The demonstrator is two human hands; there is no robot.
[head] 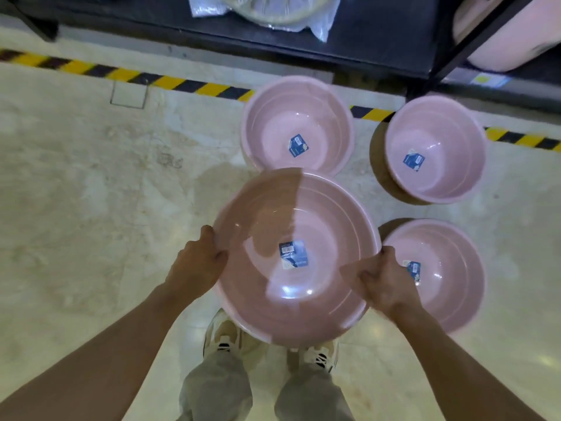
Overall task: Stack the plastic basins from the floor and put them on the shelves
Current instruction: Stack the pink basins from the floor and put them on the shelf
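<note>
I hold a large pink plastic basin (291, 214) above the floor in front of my feet. My left hand (197, 265) grips its left rim and my right hand (385, 284) grips its right rim. A blue label sits in its bottom. Three more pink basins stand on the floor: one straight ahead (273, 123), one at the far right (449, 138), and one near right (455, 268), partly hidden behind my right hand. The black shelf (349, 34) lies just beyond them.
A yellow and black striped tape line (170, 82) runs across the marble floor before the shelf. A plastic-wrapped item (261, 10) lies on the lowest shelf board. A pink tub (501, 34) rests on the shelf at the right. My shoes (224, 338) are below the basin.
</note>
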